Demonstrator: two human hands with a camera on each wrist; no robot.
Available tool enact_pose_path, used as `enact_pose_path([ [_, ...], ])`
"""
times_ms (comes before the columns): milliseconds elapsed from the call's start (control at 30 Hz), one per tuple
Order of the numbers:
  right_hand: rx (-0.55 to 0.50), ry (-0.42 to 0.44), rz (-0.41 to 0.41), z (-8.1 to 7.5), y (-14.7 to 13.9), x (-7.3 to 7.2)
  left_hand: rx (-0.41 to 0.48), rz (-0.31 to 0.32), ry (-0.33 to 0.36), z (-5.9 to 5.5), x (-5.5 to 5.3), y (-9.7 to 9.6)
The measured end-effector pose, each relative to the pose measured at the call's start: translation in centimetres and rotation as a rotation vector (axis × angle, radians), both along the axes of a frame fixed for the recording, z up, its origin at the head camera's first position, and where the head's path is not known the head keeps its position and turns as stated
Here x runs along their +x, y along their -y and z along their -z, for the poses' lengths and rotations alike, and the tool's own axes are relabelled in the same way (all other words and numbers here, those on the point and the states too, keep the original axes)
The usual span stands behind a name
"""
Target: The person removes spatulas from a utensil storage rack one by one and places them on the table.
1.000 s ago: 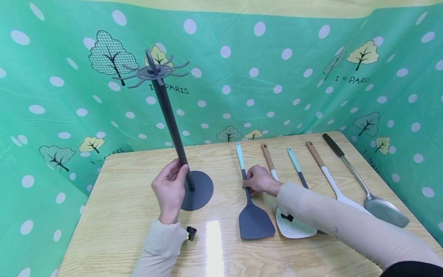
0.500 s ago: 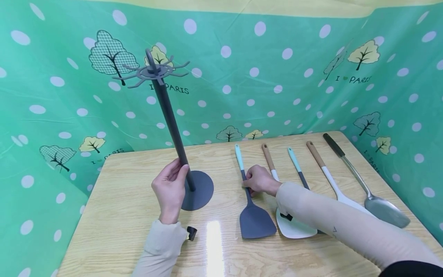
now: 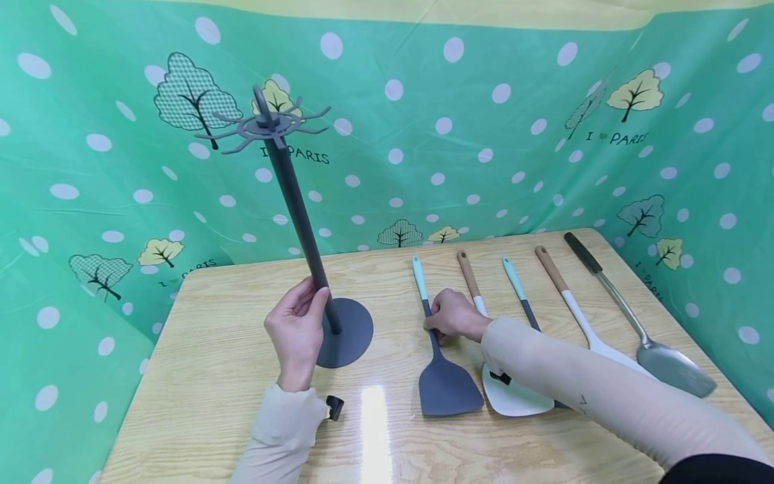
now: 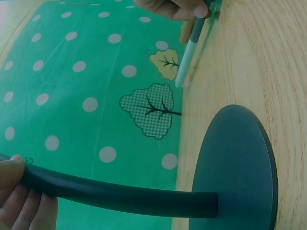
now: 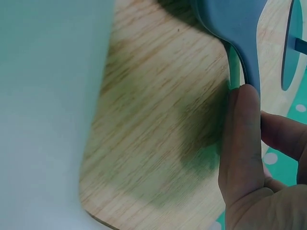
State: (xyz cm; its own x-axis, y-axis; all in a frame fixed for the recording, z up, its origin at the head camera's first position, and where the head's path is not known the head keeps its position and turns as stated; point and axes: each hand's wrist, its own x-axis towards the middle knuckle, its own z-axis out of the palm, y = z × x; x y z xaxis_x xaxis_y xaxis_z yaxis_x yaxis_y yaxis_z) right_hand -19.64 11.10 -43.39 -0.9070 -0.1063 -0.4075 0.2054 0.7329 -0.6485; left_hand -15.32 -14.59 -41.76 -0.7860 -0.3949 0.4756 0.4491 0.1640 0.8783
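My left hand [image 3: 298, 329] grips the dark pole of an upright utensil rack [image 3: 296, 208], low down near its round base [image 3: 357, 329]. Bare hooks [image 3: 272, 126] ring its top. To the right, my right hand [image 3: 453, 314] pinches the dark grey shaft of a turner [image 3: 447, 388] with a mint handle [image 3: 418, 272]. In the right wrist view the fingers [image 5: 244, 143] lie along that shaft, with the thumb on the other side. The mint handle [image 4: 188, 62] also shows in the left wrist view, pointing away from the hand.
Right of the grey turner lie a white turner [image 3: 514, 403] with a brown handle, a mint-handled utensil [image 3: 514, 277] partly under my forearm, another brown-handled white utensil [image 3: 577, 316], and a metal wok spatula [image 3: 674, 368]. A green dotted cloth [image 3: 393, 195] hangs behind the wooden table [image 3: 211, 376].
The grey turner has shifted slightly in my right hand's hold, its mint handle end coming a little nearer and its blade a touch to the right. My left hand stays on the pole.
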Motion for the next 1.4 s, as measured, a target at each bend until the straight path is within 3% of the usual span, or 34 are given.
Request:
enact_pose_path([
  [867, 0.073, 0.028, -0.020, 0.06, -0.19, -0.14, 0.010, 0.010, 0.008, -0.07, 0.08, -0.01],
  [1400, 0.066, 0.021, -0.024, -0.12, 0.02, 0.09, -0.014, 0.001, -0.003, 0.09, 0.07, -0.07],
])
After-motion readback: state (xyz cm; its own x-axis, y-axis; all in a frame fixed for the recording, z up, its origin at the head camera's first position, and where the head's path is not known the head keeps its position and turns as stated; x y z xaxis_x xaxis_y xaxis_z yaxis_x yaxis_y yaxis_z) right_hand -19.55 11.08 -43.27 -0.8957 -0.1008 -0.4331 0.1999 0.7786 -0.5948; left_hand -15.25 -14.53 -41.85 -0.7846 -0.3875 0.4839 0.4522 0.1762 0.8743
